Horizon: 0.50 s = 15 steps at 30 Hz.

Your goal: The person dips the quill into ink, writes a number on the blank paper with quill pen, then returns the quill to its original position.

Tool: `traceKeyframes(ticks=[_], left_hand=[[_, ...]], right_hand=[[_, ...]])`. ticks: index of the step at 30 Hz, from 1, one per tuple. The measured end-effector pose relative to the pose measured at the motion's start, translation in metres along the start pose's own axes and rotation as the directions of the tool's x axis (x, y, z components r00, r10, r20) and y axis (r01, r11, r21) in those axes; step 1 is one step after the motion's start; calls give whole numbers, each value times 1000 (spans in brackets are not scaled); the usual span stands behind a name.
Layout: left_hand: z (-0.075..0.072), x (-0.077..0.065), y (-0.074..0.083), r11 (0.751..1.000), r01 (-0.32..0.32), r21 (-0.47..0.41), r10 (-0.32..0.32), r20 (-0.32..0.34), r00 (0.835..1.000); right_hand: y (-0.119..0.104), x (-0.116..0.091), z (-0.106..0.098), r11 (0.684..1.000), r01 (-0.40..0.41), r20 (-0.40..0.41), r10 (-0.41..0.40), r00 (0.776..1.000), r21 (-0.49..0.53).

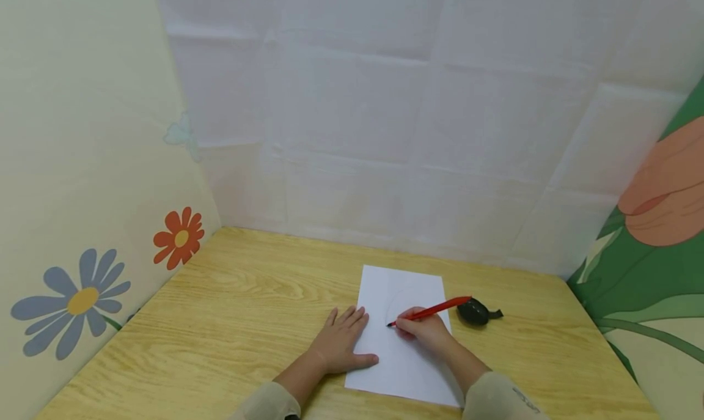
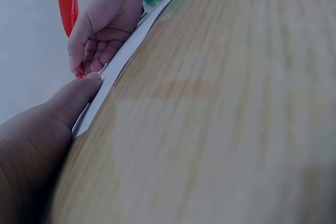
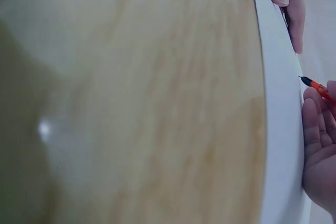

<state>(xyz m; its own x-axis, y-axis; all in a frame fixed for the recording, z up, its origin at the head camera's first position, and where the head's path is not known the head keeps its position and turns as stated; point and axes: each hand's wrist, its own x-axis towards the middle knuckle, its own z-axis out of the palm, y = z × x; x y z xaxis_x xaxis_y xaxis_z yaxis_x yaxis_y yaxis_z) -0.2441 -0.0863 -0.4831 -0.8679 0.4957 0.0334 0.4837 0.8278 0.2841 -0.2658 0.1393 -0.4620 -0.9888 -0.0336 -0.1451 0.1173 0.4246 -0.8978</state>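
A white sheet of paper point(image 1: 396, 371) lies on the table, with a faint curved line near its upper middle. My left hand point(image 1: 341, 340) rests flat across the sheet's left edge, fingers spread and thumb on the paper. In my right hand point(image 1: 429, 331) is a slim red pen point(image 1: 440, 307), pinched between thumb and fingers. Its dark tip points down-left at the middle of the sheet; in the right wrist view the pen point(image 3: 316, 86) shows a black point, though whether it touches the paper I cannot tell.
Just right of the sheet sits a glossy black oval object point(image 1: 473, 312) with a short dark tab. The wood-grain table point(image 1: 247, 304) meets a pale creased backdrop point(image 1: 352, 132) behind, and flower-printed panels stand at both sides.
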Motion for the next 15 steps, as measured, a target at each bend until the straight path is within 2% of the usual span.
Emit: traceKeyframes(ticks=[15], left_hand=[[1, 1, -2, 1000, -7, -2, 7, -4, 1000]], right_hand=[[2, -4, -2, 999, 11, 30, -10, 999, -33]])
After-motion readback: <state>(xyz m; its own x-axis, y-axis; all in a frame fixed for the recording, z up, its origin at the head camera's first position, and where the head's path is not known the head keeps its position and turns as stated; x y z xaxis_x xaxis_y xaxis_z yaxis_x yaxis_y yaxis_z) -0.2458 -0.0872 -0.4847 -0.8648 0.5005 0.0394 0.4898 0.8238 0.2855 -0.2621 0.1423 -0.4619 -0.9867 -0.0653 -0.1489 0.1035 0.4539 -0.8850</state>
